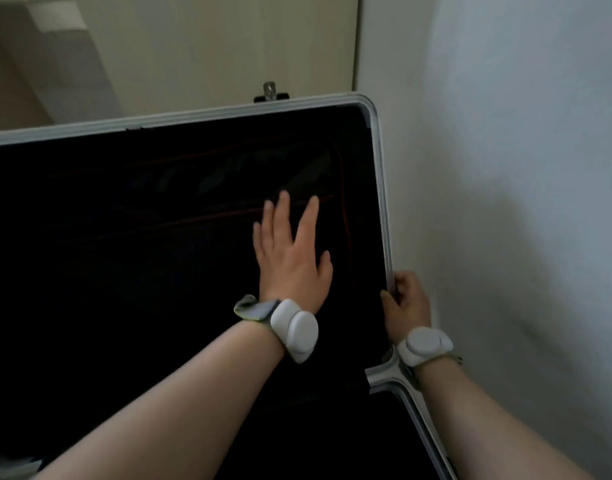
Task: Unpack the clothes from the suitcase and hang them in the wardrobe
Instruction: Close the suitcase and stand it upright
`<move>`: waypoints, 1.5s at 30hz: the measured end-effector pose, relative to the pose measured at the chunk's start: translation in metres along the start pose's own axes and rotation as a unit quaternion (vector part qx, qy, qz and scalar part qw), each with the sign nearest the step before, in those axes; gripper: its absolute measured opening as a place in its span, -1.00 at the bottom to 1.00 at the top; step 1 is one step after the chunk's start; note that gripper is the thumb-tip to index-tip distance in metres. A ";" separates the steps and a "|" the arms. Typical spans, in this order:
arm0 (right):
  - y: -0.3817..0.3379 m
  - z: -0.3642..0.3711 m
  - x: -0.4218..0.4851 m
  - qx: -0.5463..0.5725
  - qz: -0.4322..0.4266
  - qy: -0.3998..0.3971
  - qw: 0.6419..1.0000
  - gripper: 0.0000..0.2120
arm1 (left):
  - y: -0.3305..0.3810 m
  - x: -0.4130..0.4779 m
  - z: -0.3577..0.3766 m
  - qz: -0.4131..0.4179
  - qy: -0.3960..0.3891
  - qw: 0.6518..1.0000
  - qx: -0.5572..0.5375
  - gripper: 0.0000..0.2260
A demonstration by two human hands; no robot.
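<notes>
The suitcase (200, 116) stands open and fills the near and left part of the view; its lid (124, 237) is raised towards the far side, its black lining facing the person and edged by a silver metal frame (379, 161). The lower half (417, 410) lies nearest, its own silver rim running off at the near right; the two halves meet at a corner joint just under the right wrist. The inside is very dark; faint reddish seams show on the lining, and I cannot tell whether any clothes lie within.

The left hand (290, 251) lies flat against the lining in the right part of the lid, fingers straight and spread apart, palm on the fabric. The right hand (406, 303) clasps the right edge of the lid frame, low down near the joint; the fingers curl round the outer side of the metal and the thumb lies on the inner side. Each wrist carries a white wrist device: left (296, 329), right (424, 345).

A small metal latch (270, 91) sticks up from the far edge of the lid; behind it stands a cream panel (211, 46). A white wall (505, 133) runs along the right, just beside the suitcase.
</notes>
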State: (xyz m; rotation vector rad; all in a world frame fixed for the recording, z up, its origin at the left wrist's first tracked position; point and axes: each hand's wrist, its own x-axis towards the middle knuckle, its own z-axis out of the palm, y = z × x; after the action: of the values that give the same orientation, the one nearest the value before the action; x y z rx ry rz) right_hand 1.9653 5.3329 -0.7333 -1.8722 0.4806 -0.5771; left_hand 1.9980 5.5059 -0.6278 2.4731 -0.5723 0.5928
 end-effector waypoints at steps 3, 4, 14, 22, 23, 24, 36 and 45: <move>-0.001 -0.011 -0.010 0.002 0.027 -0.014 1.000 -0.83 | 0.002 0.025 -0.024 0.026 0.075 0.990 0.116 -0.19; -0.001 -0.015 -0.014 0.000 0.033 -0.013 0.999 -0.86 | 0.002 0.033 -0.031 0.037 0.105 0.984 0.142 -0.16; -0.011 -0.029 -0.028 -0.049 0.066 -0.004 0.997 -0.88 | 0.014 0.052 -0.097 0.070 0.247 0.938 0.233 -0.47; -0.110 -0.045 -0.081 -0.066 -0.235 0.128 0.961 -0.48 | 0.033 0.035 -0.126 0.126 0.234 0.954 0.137 -0.73; -0.130 -0.047 -0.088 -0.082 -0.305 0.125 0.941 -0.49 | 0.035 0.028 -0.127 0.133 0.232 0.955 0.130 -0.72; -0.150 -0.051 -0.095 -0.109 -0.356 0.119 0.921 -0.51 | 0.038 0.022 -0.130 0.135 0.223 0.957 0.131 -0.72; -0.267 -0.059 -0.139 -0.364 -0.430 0.072 0.823 -0.59 | 0.047 -0.052 -0.225 0.210 0.065 0.969 0.115 -0.70; -0.266 -0.106 -0.252 -0.416 -0.362 0.037 0.833 -0.55 | 0.023 -0.167 -0.287 0.130 -0.024 0.973 0.189 -0.60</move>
State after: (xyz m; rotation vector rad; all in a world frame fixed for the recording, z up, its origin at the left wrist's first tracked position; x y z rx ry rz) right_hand 1.7158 5.4920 -0.4929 -2.9125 0.0125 -1.0516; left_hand 1.7671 5.6990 -0.4851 2.7946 -0.8817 0.8104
